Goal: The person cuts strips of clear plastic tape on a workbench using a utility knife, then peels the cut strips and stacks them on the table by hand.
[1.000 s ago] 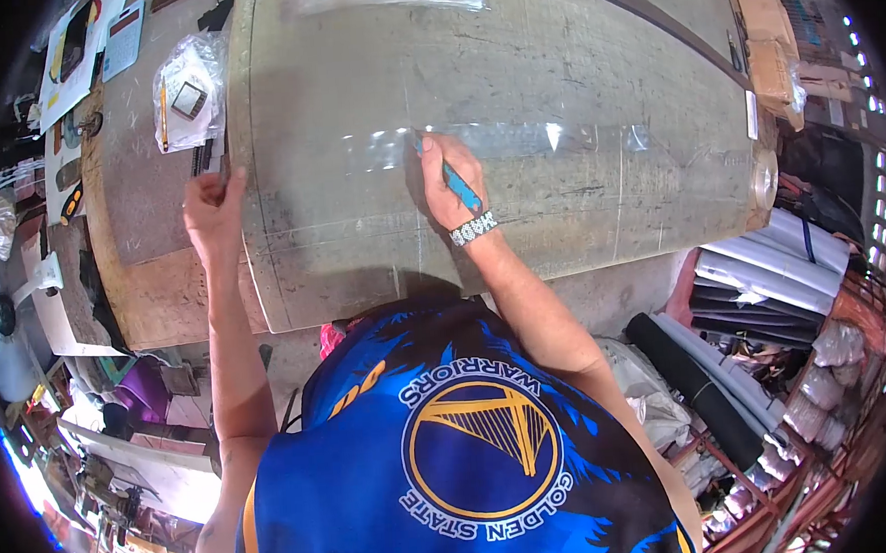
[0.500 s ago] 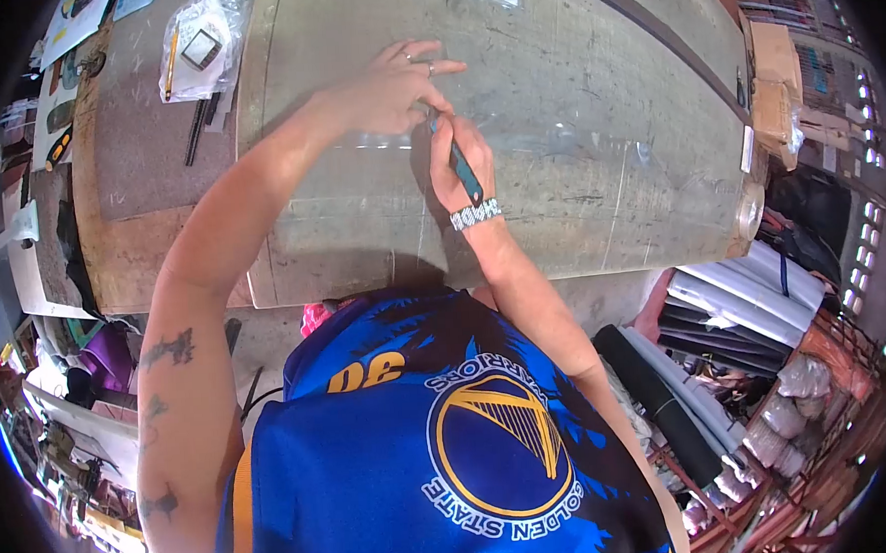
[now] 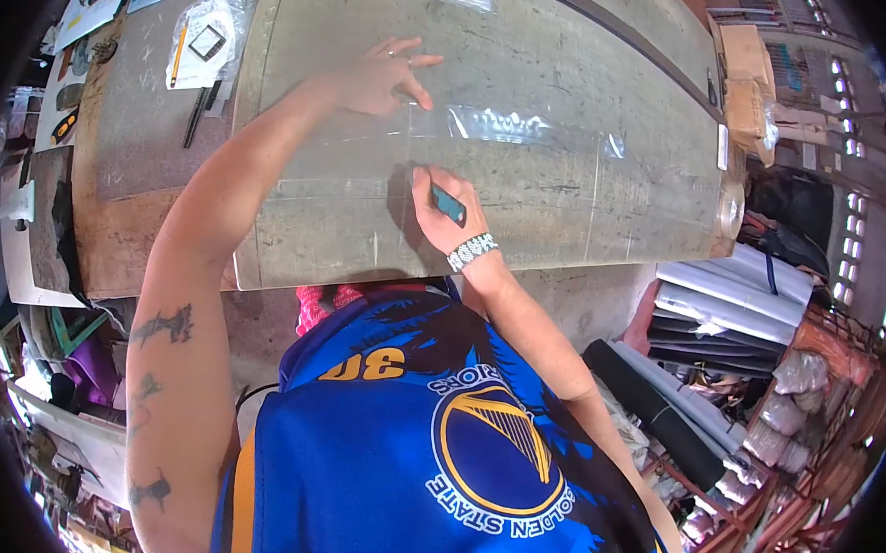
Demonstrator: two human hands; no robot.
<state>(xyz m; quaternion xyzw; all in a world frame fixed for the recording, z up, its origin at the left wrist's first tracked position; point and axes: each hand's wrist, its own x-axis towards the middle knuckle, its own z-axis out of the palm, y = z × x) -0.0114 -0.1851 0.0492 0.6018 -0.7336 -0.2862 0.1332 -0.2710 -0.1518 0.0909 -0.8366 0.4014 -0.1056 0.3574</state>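
Note:
My left hand lies with its fingers spread on a clear plastic sheet, pressing against the worktable. Closer to the table's front edge, my right hand is closed around a teal-handled cutter knife. Its blade end is hidden by the fingers. The sheet is see-through, so its edges are hard to make out; glare shows on its middle and right part.
A dark metal strip crosses the table's far side. To the left are a plastic bag with a pencil, a dark ruler and a yellow-black cutter. Rolls of material lie at the right, below cardboard boxes.
My right hand has drawn the cutter knife toward my body, away from my left hand. My left hand stays on the sheet with its thumb and fingers more apart. The view has shifted slightly.

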